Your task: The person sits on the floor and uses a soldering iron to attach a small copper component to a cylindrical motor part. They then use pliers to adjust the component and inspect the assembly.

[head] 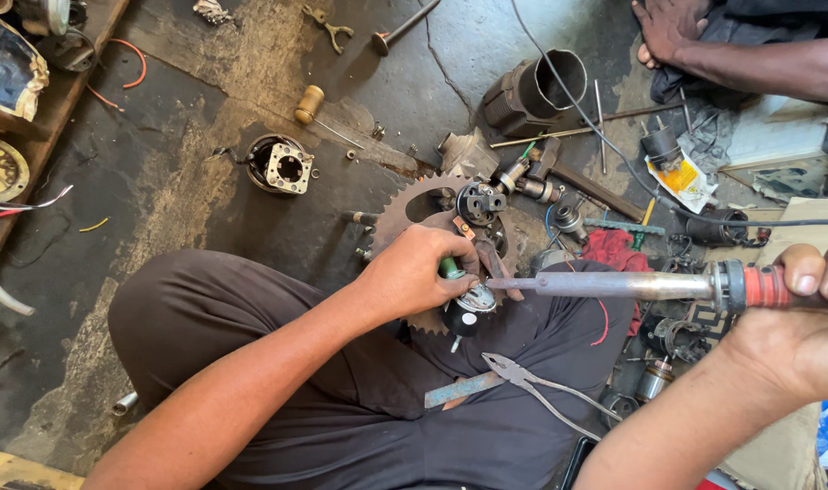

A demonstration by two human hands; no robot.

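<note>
Left hand (414, 272) grips small round part (475, 299); right hand (799, 327) holds soldering iron (613, 285).

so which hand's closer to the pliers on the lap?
Left. The left hand grips a small part just above the pliers. The right hand sits far off to the side, holding the soldering iron.

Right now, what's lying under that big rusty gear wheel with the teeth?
The rusty sprocket rests partly on the dark concrete floor and partly over the person's trousered leg. The left hand and a small black part cover its middle, hiding what is beneath.
</note>
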